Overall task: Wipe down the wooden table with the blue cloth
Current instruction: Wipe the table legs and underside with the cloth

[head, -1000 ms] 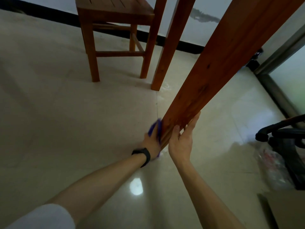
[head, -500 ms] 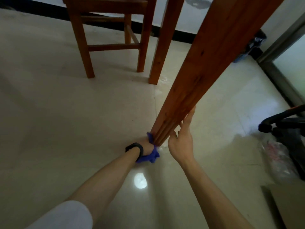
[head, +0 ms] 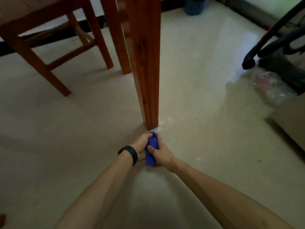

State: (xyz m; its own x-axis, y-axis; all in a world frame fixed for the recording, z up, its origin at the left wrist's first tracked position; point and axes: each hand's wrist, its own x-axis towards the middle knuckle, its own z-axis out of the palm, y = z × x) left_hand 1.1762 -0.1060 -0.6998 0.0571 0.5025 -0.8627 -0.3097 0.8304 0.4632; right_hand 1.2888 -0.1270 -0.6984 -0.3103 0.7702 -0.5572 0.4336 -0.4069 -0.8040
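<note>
- Now the pale floor [head: 66,146] fills most of the frame; the wooden counter's top is cut off above, so how much has been wiped cannot be told.
- Only its near leg [head: 145,63] shows clearly, at upper centre, with a wooden chair [head: 33,47] at upper left.
- Both hands have left that leg: the left hand [head: 140,145] and right hand [head: 163,154] now clasp the blue cloth [head: 151,151] between them, just below the leg's foot.
- That suggests the leg's stroke is finished and the cloth is being rebunched.
- Fingers behind the cloth are hidden.
</note>
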